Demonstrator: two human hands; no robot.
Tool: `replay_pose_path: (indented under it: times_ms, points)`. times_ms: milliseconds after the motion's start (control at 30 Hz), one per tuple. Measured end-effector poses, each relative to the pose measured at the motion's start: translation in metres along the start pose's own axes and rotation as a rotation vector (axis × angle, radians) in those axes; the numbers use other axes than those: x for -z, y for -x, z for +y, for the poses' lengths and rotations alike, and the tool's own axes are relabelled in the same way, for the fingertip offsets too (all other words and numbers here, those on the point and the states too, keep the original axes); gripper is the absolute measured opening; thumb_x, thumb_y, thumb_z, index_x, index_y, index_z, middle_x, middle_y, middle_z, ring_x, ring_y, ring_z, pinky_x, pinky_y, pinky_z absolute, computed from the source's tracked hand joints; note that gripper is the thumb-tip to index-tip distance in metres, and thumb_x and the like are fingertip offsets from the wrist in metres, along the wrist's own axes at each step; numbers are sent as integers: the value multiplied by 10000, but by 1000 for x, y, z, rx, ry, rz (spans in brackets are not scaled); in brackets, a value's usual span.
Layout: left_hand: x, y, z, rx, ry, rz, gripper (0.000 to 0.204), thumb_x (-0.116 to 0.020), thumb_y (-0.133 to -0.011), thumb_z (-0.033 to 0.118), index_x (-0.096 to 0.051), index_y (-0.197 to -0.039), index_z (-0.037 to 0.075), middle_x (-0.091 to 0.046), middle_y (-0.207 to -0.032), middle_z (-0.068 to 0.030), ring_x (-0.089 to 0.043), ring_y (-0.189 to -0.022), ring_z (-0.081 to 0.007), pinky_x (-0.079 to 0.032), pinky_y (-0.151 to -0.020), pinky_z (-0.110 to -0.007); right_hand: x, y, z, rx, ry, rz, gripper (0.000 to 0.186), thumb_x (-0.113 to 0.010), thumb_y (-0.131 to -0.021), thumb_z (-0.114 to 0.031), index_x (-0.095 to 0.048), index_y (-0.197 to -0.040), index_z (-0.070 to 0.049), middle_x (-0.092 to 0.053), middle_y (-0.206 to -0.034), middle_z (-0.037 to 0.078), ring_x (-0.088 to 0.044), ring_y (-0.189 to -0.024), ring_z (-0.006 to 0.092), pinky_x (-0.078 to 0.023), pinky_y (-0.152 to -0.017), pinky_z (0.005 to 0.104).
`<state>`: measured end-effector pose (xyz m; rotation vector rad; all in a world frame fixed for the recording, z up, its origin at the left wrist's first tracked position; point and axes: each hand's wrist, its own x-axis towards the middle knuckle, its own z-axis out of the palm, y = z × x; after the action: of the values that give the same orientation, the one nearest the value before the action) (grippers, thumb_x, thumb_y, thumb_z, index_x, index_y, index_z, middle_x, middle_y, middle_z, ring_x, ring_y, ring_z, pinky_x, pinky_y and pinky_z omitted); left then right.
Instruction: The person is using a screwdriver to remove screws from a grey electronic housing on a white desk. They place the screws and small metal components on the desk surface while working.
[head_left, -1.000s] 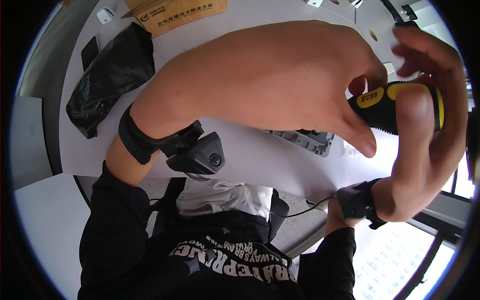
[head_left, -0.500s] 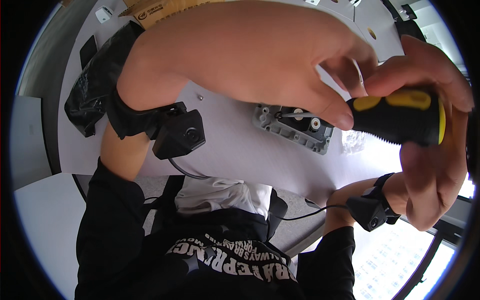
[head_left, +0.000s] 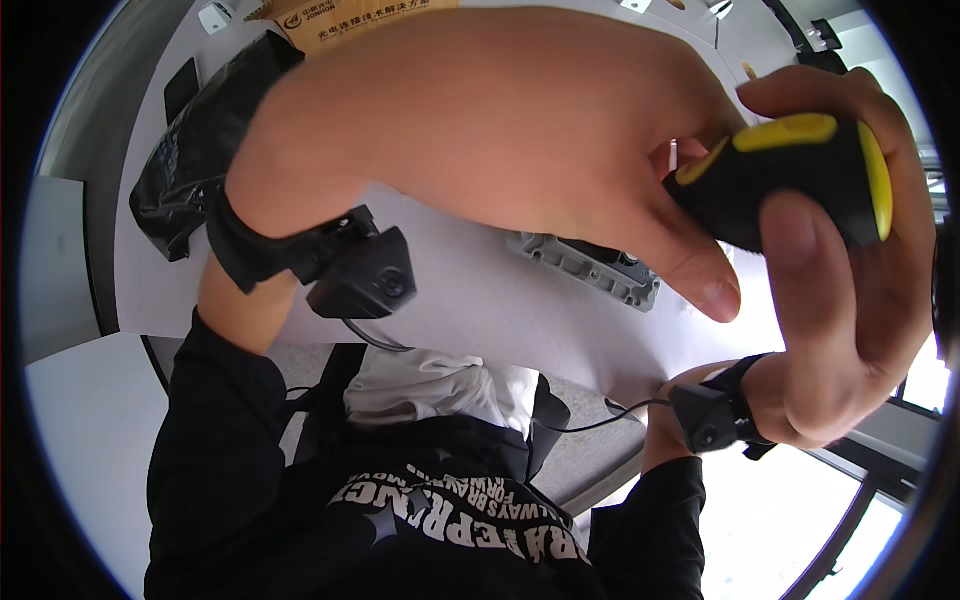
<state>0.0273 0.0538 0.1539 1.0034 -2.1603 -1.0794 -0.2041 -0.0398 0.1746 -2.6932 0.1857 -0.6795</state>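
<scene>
My right hand [head_left: 860, 310] is closed round the black and yellow handle of a screwdriver [head_left: 800, 180], its thumb pressed along the handle's near side. The handle's narrow end reaches the gap beside my left hand [head_left: 520, 130], and the shaft is out of sight behind that hand. My left thumb stretches down past the handle; the other left fingers are mostly hidden, so their grip does not show. Below my left hand lies a grey housing [head_left: 590, 272] with a ribbed rim and dark parts inside. The hand covers its far side.
A black plastic bag [head_left: 185, 170] lies left of my left wrist, with a dark flat object [head_left: 181, 92] beyond it. A cardboard box [head_left: 350, 22] stands at the back. Wrist cameras [head_left: 365, 275] with cables are strapped to both my wrists.
The screwdriver has moved up and tilted, and its shaft no longer shows over the housing. My left thumb has moved down and right, covering more of the housing. My right thumb now lies across the handle.
</scene>
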Motion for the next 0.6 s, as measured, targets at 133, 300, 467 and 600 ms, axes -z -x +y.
replay_pose_path:
  times_ms: [133,300,467,600]
  points:
    - [-8,9,-4,-66,11,34,463,-670,-1017,336,-589,-1259,-50,-703,-1015,-171,-675,-918,-265,-523,-837,-359,5,-6,5,101,81,13,518,-686,-939,-391,-646,-1245,25,-683,-1092,169,-719,-975,265,-583,-848,334]
    - [-11,-5,-16,54,-44,19,394,-637,-1043,281,-579,-1245,-52,-686,-954,-168,-646,-829,-242,-505,-777,-355,-3,1,5,84,135,97,514,-687,-938,-395,-652,-1239,21,-685,-1083,165,-720,-974,262,-582,-846,332]
    - [-44,-21,-37,77,-204,374,573,-794,-817,539,-642,-734,-8,-559,-641,-117,-549,-564,-256,-460,-579,-357,-11,1,6,49,175,141,511,-687,-937,-399,-657,-1234,16,-687,-1073,162,-721,-972,260,-581,-844,331]
    - [-47,-21,-36,54,-240,486,617,-798,-804,582,-635,-730,-8,-559,-647,-113,-535,-559,-253,-453,-575,-367,-12,2,9,-42,212,189,508,-688,-937,-402,-662,-1229,12,-689,-1065,160,-722,-971,257,-580,-842,329]
